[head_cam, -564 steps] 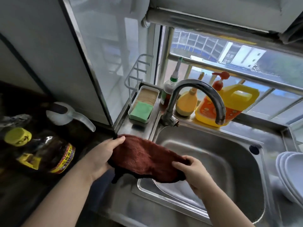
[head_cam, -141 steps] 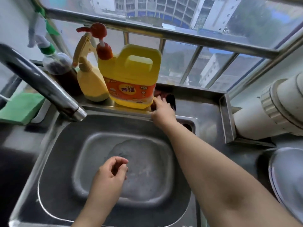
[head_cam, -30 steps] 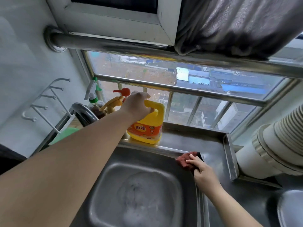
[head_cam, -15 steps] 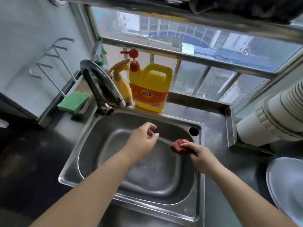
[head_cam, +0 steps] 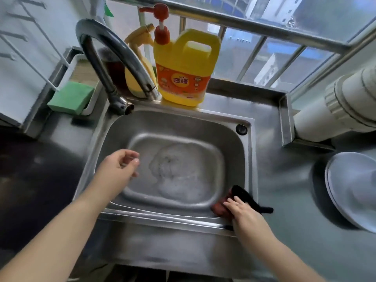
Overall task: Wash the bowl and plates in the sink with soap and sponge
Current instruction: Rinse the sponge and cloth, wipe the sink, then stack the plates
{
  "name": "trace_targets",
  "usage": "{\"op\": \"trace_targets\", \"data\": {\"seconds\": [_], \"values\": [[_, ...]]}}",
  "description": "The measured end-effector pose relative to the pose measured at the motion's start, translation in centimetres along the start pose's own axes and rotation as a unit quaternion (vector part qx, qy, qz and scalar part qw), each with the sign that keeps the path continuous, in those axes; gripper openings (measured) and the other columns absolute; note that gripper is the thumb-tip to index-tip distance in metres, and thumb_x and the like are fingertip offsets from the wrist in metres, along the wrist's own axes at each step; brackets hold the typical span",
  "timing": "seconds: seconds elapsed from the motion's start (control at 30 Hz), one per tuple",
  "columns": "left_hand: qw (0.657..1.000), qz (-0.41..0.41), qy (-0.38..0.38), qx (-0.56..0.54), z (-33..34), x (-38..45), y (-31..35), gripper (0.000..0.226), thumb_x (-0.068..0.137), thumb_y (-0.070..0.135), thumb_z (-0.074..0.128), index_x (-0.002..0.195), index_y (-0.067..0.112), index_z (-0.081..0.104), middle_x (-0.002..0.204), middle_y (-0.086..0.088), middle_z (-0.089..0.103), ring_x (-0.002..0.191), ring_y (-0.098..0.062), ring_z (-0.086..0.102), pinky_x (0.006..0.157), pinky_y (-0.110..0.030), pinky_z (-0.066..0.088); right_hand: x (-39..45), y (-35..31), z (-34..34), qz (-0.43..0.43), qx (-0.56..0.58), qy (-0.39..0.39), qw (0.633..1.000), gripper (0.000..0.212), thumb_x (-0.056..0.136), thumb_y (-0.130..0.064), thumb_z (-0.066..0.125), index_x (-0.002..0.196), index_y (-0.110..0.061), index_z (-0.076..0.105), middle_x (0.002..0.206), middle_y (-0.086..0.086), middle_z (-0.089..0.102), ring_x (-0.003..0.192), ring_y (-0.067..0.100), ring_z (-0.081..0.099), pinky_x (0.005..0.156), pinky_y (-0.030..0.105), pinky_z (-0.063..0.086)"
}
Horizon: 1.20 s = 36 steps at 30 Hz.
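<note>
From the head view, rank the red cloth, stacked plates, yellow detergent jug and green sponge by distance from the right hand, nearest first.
1. Red cloth: under the right hand, at the sink's near right corner.
2. Stacked plates: on the right counter.
3. Yellow detergent jug: behind the sink.
4. Green sponge: far left tray.

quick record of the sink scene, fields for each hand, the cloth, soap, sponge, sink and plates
left hand: over the sink, fingers loosely curled, holds nothing
right hand: fingers straight, pressing the cloth on the sink's front right rim
cloth: dark red, bunched at that corner
soap jug: yellow, red pump, upright on the ledge behind the sink
sponge: green, in the tray left of the faucet
sink: suds on the bottom, no dishes inside
plates: white, on the counter to the right
</note>
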<state>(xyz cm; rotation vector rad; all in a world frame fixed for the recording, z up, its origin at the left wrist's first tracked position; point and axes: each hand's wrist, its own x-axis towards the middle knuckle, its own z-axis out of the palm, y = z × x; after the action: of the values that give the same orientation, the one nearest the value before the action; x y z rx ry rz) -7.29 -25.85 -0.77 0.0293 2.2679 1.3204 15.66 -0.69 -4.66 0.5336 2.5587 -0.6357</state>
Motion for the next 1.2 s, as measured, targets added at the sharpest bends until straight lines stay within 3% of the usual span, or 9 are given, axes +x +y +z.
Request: {"op": "trace_targets", "data": {"seconds": [0.13, 0.23, 0.4, 0.57, 0.7, 0.87, 1.07, 1.13, 1.2], "values": [[0.998, -0.017, -0.048, -0.036, -3.3, 1.2, -0.3, 0.018, 0.094, 0.006, 0.054, 0.089, 0.021, 0.061, 0.087, -0.008, 0.067, 0.069, -0.022, 0.063, 0.088, -0.049, 0.052, -2.8, -5.7, 3.2, 0.128, 0.081, 0.103, 0.983, 0.057, 0.095, -0.006, 0.039, 0.147, -0.027, 0.03, 0.157, -0.011, 0.02, 0.146, 0.007, 0.011, 0.108, 0.012, 0.014], [0.997, -0.016, -0.069, -0.026, -6.3, 1.7, -1.3, 0.015, 0.093, 0.011, 0.056, 0.091, 0.025, 0.062, 0.09, -0.005, 0.069, 0.073, -0.021, 0.066, 0.089, -0.048, 0.052, -2.2, -10.8, 4.3, 0.174, 0.102, 0.131, 0.971, 0.056, 0.093, -0.005, 0.042, 0.143, -0.029, 0.04, 0.151, -0.009, 0.037, 0.14, 0.008, 0.031, 0.105, 0.016, 0.023], [0.998, -0.019, -0.045, -0.029, -11.6, 2.0, -3.3, 0.016, 0.093, 0.01, 0.057, 0.091, 0.025, 0.063, 0.087, -0.003, 0.07, 0.07, -0.021, 0.066, 0.078, -0.041, 0.054, 2.2, -23.7, 5.5, 0.062, 0.083, 0.046, 0.994, 0.045, 0.087, -0.015, 0.046, 0.128, -0.032, 0.052, 0.119, -0.004, 0.063, 0.107, 0.022, 0.058, 0.087, 0.029, 0.039], [0.998, -0.029, -0.005, -0.051, -15.2, 1.6, -4.5, 0.019, 0.093, 0.007, 0.055, 0.089, 0.024, 0.062, 0.083, -0.001, 0.067, 0.07, -0.021, 0.065, 0.065, -0.029, 0.051, 6.3, -32.4, 8.4, -0.02, 0.028, 0.003, 0.999, 0.059, 0.089, -0.017, 0.049, 0.146, -0.015, 0.036, 0.15, 0.009, 0.038, 0.13, 0.028, 0.045, 0.103, 0.031, 0.039], [0.997, -0.036, 0.017, -0.06, -16.7, 1.6, -5.1, 0.019, 0.094, 0.007, 0.055, 0.092, 0.024, 0.063, 0.085, 0.002, 0.069, 0.071, -0.016, 0.066, 0.066, -0.027, 0.051, 6.8, -34.0, 9.8, -0.071, 0.017, 0.019, 0.997, 0.062, 0.049, -0.036, 0.079, 0.109, -0.018, 0.073, 0.124, 0.006, 0.065, 0.107, 0.021, 0.067, 0.09, 0.021, 0.047], [0.994, -0.063, 0.033, -0.083, -16.5, 1.9, -5.2, 0.018, 0.094, 0.006, 0.053, 0.091, 0.02, 0.063, 0.083, 0.001, 0.069, 0.066, -0.014, 0.064, 0.064, -0.026, 0.05, 12.7, -34.2, 7.4, -0.009, 0.175, 0.004, 0.985, 0.064, 0.098, -0.014, 0.041, 0.154, -0.016, 0.01, 0.161, -0.001, -0.003, 0.141, 0.021, 0.03, 0.106, 0.023, 0.032], [0.992, -0.085, 0.018, -0.097, -14.3, 1.7, -4.6, 0.017, 0.094, 0.004, 0.053, 0.092, 0.018, 0.064, 0.083, -0.002, 0.07, 0.067, -0.016, 0.064, 0.063, -0.025, 0.05, 21.0, -34.3, 3.4, 0.015, 0.273, 0.078, 0.959, 0.061, 0.095, -0.004, 0.038, 0.152, -0.013, 0.019, 0.16, 0.011, 0.013, 0.141, 0.027, 0.028, 0.109, 0.026, 0.027], [0.992, -0.09, 0.005, -0.093, -13.4, 1.8, -4.4, 0.017, 0.094, 0.005, 0.053, 0.093, 0.018, 0.064, 0.085, -0.003, 0.071, 0.071, -0.018, 0.065, 0.066, -0.027, 0.051, 22.2, -33.5, 2.9, 0.056, 0.385, 0.085, 0.917, 0.056, 0.093, -0.003, 0.039, 0.148, -0.015, 0.034, 0.151, 0.013, 0.036, 0.132, 0.028, 0.042, 0.108, 0.03, 0.035], [0.991, -0.09, -0.005, -0.098, -12.4, 1.9, -4.1, 0.016, 0.094, 0.005, 0.054, 0.095, 0.017, 0.065, 0.085, -0.003, 0.071, 0.072, -0.019, 0.065, 0.067, -0.029, 0.052, 22.3, -32.0, 2.4, 0.142, 0.618, 0.062, 0.771, 0.047, 0.093, 0.0, 0.04, 0.138, -0.009, 0.049, 0.121, 0.014, 0.059, 0.105, 0.027, 0.058, 0.091, 0.031, 0.047]]}}
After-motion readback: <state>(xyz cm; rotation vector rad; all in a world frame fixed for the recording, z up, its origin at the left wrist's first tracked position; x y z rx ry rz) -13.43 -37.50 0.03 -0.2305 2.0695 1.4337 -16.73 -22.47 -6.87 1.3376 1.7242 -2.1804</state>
